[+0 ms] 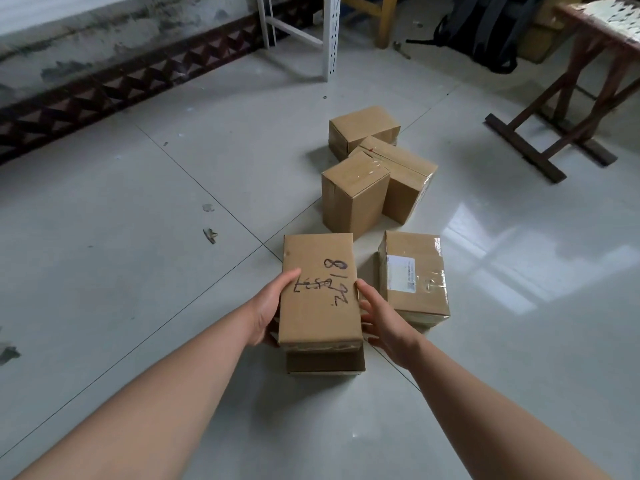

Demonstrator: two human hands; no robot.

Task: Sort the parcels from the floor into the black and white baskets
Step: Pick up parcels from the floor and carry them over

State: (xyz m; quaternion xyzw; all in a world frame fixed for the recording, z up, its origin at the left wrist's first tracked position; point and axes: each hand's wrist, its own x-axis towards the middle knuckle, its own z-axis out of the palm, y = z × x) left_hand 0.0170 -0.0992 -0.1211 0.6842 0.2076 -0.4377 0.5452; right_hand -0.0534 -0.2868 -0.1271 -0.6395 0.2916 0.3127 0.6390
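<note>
1. Above the floor (138, 237), the left hand (268, 311) and right hand (379, 322) grip a marked parcel (318, 289) by its two long sides.
2. Under it lies another parcel (325, 363).
3. Just right sits a labelled parcel (414, 275); three more parcels (374, 168) cluster beyond.

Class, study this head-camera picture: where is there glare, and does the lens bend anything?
Head view: window glare reflects off the glossy floor tiles right of the labelled parcel; the wide lens bows the patterned skirting; the handwritten parcel stays sharp.
</note>
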